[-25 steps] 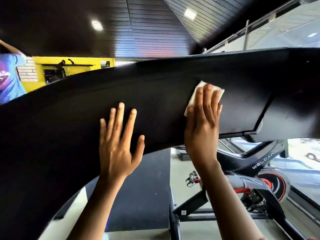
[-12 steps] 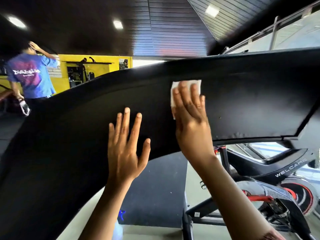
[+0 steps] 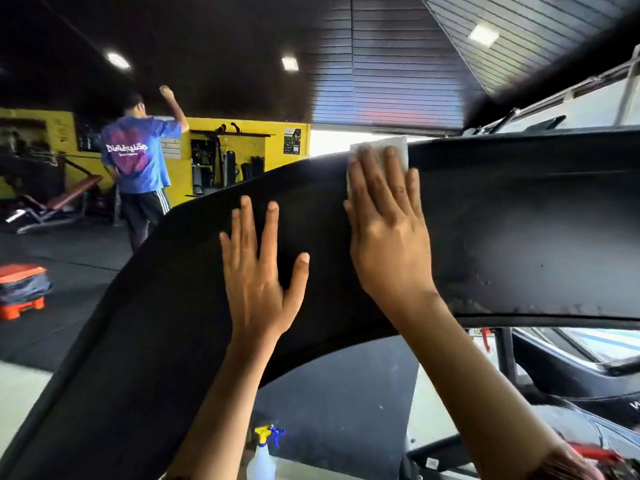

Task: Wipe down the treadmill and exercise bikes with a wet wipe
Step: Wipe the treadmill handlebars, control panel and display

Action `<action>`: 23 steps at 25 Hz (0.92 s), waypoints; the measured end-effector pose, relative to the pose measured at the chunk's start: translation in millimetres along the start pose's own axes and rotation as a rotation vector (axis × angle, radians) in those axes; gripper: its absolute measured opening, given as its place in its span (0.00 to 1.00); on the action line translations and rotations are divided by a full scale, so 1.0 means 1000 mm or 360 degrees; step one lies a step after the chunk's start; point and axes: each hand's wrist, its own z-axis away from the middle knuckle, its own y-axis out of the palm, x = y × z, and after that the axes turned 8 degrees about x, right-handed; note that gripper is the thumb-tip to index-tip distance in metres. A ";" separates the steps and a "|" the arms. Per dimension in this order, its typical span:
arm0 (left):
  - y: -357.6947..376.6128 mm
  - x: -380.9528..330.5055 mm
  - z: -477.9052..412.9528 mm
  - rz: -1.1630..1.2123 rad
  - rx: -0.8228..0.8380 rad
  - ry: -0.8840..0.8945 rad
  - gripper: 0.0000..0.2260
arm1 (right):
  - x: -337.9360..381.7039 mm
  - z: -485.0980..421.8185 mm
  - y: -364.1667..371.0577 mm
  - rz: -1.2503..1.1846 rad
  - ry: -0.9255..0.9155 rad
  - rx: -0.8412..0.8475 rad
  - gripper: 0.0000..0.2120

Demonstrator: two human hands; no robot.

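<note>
My right hand (image 3: 388, 237) is hiding most of the wet wipe (image 3: 401, 150) near the upper edge of the treadmill panel (image 3: 519, 220).

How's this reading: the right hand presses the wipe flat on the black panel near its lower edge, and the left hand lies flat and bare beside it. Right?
Not quite. In the head view the right hand presses the wipe flat on the black panel near its top edge, not its lower one. The left hand does lie flat and bare beside it.
</note>
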 end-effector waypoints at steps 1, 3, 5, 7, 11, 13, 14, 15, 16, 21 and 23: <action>-0.001 0.007 0.000 -0.0037 0.0014 0.0014 0.29 | 0.013 -0.005 0.010 0.0026 -0.0060 0.0018 0.20; -0.001 0.022 0.004 -0.0081 0.0020 0.0028 0.29 | 0.042 -0.015 0.027 0.0038 -0.0223 0.0094 0.20; 0.000 0.033 0.007 -0.0070 0.0019 -0.0023 0.29 | 0.058 -0.021 0.034 0.0062 -0.0411 0.0154 0.21; 0.003 0.040 0.011 -0.0076 0.0017 -0.0048 0.28 | 0.048 -0.018 0.026 0.0109 -0.0432 0.0156 0.21; 0.005 0.042 0.012 -0.0096 -0.0002 -0.0027 0.28 | 0.005 0.003 -0.001 0.0209 -0.0108 0.0032 0.24; 0.005 0.042 0.010 -0.0088 -0.0012 -0.0010 0.28 | 0.017 0.000 0.007 0.0122 -0.0044 0.0046 0.24; 0.005 0.043 0.011 -0.0085 -0.0010 -0.0004 0.28 | 0.031 -0.002 0.015 0.0061 -0.0091 0.0103 0.25; 0.005 0.044 0.012 -0.0088 -0.0007 -0.0003 0.28 | 0.046 -0.003 0.022 0.0018 -0.0195 0.0173 0.25; 0.005 0.044 0.013 -0.0094 -0.0007 -0.0003 0.28 | 0.055 -0.002 0.028 0.0012 -0.0321 0.0226 0.25; 0.004 0.042 0.013 -0.0139 -0.0016 -0.0012 0.27 | 0.022 0.029 0.013 0.0121 -0.0215 0.0218 0.27; 0.005 0.039 0.017 -0.0107 -0.0001 -0.0070 0.27 | 0.025 0.042 0.010 0.0072 -0.0137 0.0218 0.26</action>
